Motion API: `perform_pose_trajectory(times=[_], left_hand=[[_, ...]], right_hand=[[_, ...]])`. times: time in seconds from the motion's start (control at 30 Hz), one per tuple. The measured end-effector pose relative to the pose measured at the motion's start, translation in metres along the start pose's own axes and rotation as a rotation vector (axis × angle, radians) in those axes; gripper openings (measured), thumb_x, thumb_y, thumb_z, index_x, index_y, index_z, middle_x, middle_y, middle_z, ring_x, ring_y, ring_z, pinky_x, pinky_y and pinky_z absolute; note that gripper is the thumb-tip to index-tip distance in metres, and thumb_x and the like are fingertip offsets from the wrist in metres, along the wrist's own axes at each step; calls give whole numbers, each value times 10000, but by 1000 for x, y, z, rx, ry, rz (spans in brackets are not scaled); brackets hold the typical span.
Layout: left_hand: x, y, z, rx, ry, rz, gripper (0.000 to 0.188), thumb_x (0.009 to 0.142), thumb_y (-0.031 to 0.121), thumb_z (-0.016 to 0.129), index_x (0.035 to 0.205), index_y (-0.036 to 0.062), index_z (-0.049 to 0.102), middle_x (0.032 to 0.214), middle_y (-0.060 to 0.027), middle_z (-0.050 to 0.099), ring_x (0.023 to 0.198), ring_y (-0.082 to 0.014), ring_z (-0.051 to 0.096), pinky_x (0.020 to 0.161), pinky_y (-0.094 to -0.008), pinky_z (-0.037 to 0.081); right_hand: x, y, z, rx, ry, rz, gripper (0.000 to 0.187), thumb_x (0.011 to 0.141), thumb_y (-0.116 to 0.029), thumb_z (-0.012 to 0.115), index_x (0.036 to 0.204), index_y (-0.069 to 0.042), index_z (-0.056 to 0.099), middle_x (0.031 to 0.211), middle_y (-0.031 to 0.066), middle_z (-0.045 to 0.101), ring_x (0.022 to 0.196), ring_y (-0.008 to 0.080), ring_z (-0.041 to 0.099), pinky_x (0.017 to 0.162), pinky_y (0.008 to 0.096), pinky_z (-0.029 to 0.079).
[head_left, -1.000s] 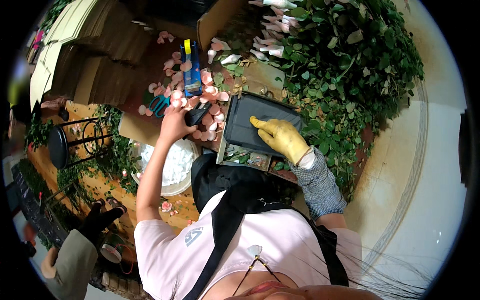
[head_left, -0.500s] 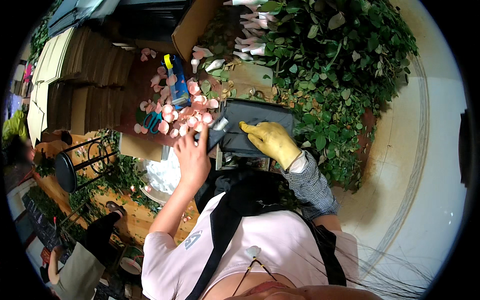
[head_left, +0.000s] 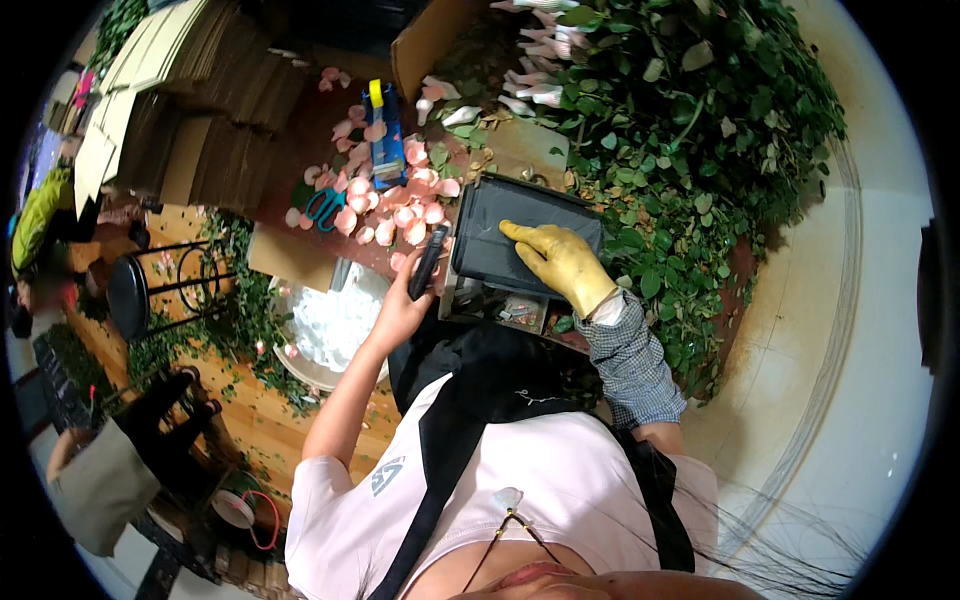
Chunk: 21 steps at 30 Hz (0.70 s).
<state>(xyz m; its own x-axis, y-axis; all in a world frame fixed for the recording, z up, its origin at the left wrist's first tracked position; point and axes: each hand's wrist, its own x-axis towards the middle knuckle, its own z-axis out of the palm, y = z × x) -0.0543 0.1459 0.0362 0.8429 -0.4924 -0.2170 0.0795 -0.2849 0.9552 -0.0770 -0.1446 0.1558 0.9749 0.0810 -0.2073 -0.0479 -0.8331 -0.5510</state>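
Note:
My bare left hand (head_left: 403, 305) is closed round a slim, black, bar-shaped object (head_left: 429, 262), held tilted upward just left of a dark flat-topped tray (head_left: 480, 255). What kind of object it is does not show clearly. My right hand (head_left: 563, 262), in a yellow glove under a checked sleeve, rests on the tray's top with the index finger stretched out; it holds nothing that I can see. Pink petals (head_left: 404, 215) lie scattered beyond my left hand. Among them are a blue tape dispenser (head_left: 384, 150) with a yellow roll and teal-handled scissors (head_left: 324, 209).
Leafy rose stems (head_left: 690, 130) are heaped at the right, beside several sleeved white-pink blooms (head_left: 545, 50). Cardboard stacks (head_left: 190, 150) stand far left. A tub of white pieces (head_left: 340, 320) is below my left forearm. A black stool (head_left: 128, 298) and another person (head_left: 110, 480) are at left.
My left hand has drawn back from over the tray's left edge, and the black object has turned more upright. My right hand stays on the tray. The whole view has shifted slightly.

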Motion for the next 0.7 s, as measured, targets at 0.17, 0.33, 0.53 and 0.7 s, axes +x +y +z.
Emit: perform_pose_trajectory(times=[0.17,0.33,0.53,0.7], left_hand=[[-41,17,-21,1000,230,222,751,774,-30,583,1496,89,417,1096,-132,553,1016,-333,550,915,-472,413],[-14,23,-28,1185,-25,444,673,825,71,566,1482,146,442,1184,-127,546,1091,-271,541,967,-449,395],[10,2,-44,1159,-113,604,606,863,136,563,1461,151,466,1155,-115,554,1115,-263,530,946,-452,426],[24,3,-47,1206,-177,573,405,847,140,559,1249,95,553,990,-70,562,975,-229,580,884,-392,449]], right_hand=[[1,-5,-3,79,28,-34,307,952,-160,625,1251,-119,680,1178,119,706,1033,317,668,908,414,530],[6,-4,-5,42,-83,-23,353,972,-156,626,1320,-102,640,1217,125,691,1102,288,642,964,374,499],[8,-10,-8,225,-112,114,357,982,-146,620,1336,-105,634,1144,137,689,948,232,664,878,326,523],[8,-7,-3,66,-83,52,348,963,-133,639,1310,-106,651,1087,126,707,905,240,667,843,330,529]])
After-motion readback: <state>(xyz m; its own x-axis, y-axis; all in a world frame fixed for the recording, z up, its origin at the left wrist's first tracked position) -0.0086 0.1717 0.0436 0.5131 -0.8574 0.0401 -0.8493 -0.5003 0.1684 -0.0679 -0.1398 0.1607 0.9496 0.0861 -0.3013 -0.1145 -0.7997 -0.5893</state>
